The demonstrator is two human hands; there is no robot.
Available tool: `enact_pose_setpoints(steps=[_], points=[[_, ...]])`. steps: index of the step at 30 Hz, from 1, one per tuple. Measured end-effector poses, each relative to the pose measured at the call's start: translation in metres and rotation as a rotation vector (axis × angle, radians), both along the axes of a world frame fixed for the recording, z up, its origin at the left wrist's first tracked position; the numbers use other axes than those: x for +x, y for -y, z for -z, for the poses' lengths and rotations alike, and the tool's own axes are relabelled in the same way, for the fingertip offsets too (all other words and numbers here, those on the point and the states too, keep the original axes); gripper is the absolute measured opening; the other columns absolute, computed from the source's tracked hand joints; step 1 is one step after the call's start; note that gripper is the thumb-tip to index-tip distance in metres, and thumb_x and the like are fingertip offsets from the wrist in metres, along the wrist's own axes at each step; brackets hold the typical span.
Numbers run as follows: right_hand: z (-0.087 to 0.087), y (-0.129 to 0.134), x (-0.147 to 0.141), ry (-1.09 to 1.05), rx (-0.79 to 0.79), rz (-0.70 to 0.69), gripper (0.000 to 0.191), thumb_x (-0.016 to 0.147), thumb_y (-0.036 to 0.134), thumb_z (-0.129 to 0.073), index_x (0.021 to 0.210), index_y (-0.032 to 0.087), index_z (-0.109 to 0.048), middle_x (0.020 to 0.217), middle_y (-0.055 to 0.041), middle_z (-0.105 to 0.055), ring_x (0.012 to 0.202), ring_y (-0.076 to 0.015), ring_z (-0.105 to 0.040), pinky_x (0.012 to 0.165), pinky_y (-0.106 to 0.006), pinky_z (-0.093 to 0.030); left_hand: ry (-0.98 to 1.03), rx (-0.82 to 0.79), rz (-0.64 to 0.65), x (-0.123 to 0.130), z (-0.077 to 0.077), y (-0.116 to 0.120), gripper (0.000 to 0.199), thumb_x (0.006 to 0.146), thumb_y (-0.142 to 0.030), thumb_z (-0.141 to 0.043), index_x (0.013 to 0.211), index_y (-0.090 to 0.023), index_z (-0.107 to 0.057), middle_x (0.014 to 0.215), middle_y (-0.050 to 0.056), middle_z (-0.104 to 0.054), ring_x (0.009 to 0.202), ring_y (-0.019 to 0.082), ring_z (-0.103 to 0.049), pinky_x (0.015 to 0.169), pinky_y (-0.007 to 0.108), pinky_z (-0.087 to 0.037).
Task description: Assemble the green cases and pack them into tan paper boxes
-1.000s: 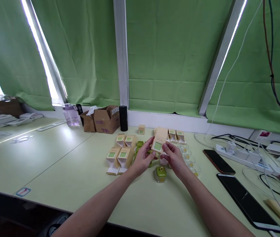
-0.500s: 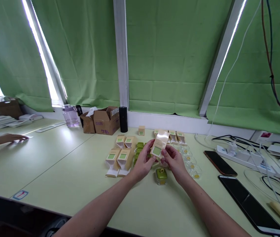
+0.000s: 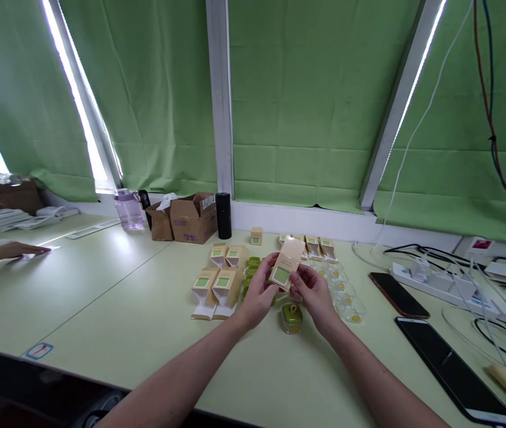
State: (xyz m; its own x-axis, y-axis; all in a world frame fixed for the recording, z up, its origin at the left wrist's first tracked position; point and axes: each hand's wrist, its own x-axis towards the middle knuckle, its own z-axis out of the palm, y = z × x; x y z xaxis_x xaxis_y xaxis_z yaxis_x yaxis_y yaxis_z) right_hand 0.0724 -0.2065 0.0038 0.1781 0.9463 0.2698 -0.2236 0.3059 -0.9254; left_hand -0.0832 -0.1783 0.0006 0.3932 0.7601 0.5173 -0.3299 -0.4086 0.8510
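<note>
Between both hands I hold a small beige cardboard box (image 3: 289, 254) with a green square on its lower part, tilted above the table. My left hand (image 3: 258, 291) grips its left side, and my right hand (image 3: 313, 291) pinches its lower right edge. Just below the hands stands a small clear jar with a green lid (image 3: 292, 315) and a loop on top. Left of my left hand are several beige boxes (image 3: 223, 284) with flaps open. Green lids (image 3: 253, 270) stand in a row behind that hand, partly hidden. Clear containers with yellow spots (image 3: 346, 294) lie right of my right hand.
One closed beige box (image 3: 256, 236) and more open ones (image 3: 326, 249) stand at the back. Brown cartons (image 3: 192, 220), a black cylinder (image 3: 223, 216) and a purple bottle (image 3: 129, 209) are behind left. Two phones (image 3: 399, 294), a power strip (image 3: 446, 288) and cables lie right. Another person's hand (image 3: 24, 249) rests far left.
The beige box has tipped a little to the left and lower in my hands, and its glare has faded. The other person's fingers have straightened slightly.
</note>
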Motion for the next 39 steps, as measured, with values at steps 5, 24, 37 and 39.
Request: enact_pose_setpoints(steps=[5, 24, 37, 39], points=[[-0.0007, 0.0005, -0.0014, -0.005, 0.005, 0.001, 0.057, 0.066, 0.062, -0.091, 0.102, 0.021, -0.076, 0.088, -0.0052, -0.075, 0.058, -0.0126, -0.055, 0.056, -0.029, -0.048, -0.015, 0.01, -0.016, 0.0002, -0.0024, 0.002, 0.064, 0.086, -0.016, -0.06, 0.148, -0.023, -0.048, 0.149, 0.012, -0.057, 0.137, 0.03, -0.055, 0.11, 0.041, -0.05], [0.002, -0.0025, -0.0007, -0.295, -0.084, -0.098, 0.054, 0.066, 0.059, -0.094, 0.092, 0.02, -0.067, 0.077, 0.0013, -0.067, 0.053, -0.0075, -0.051, 0.051, -0.023, -0.044, -0.191, 0.191, -0.355, -0.0002, -0.0019, 0.0021, 0.037, 0.094, -0.03, -0.068, 0.13, -0.023, -0.062, 0.129, 0.013, -0.068, 0.12, 0.029, -0.065, 0.1, 0.043, -0.054], [0.0022, -0.0049, 0.0022, -0.281, -0.101, -0.095, 0.056, 0.064, 0.064, -0.093, 0.089, 0.023, -0.064, 0.076, 0.0002, -0.069, 0.056, -0.0108, -0.055, 0.047, -0.023, -0.041, -0.134, 0.165, -0.34, 0.0008, -0.0004, 0.0024, 0.032, 0.101, -0.04, -0.06, 0.126, -0.021, -0.066, 0.127, 0.014, -0.072, 0.116, 0.031, -0.068, 0.103, 0.045, -0.053], [0.0014, -0.0035, 0.0006, -0.296, -0.106, -0.106, 0.056, 0.063, 0.062, -0.094, 0.09, 0.023, -0.064, 0.077, 0.0, -0.07, 0.056, -0.0101, -0.054, 0.047, -0.023, -0.039, -0.117, 0.122, -0.313, 0.0025, 0.0009, 0.0012, 0.032, 0.101, -0.041, -0.06, 0.126, -0.022, -0.063, 0.125, 0.014, -0.073, 0.114, 0.029, -0.07, 0.096, 0.042, -0.056]])
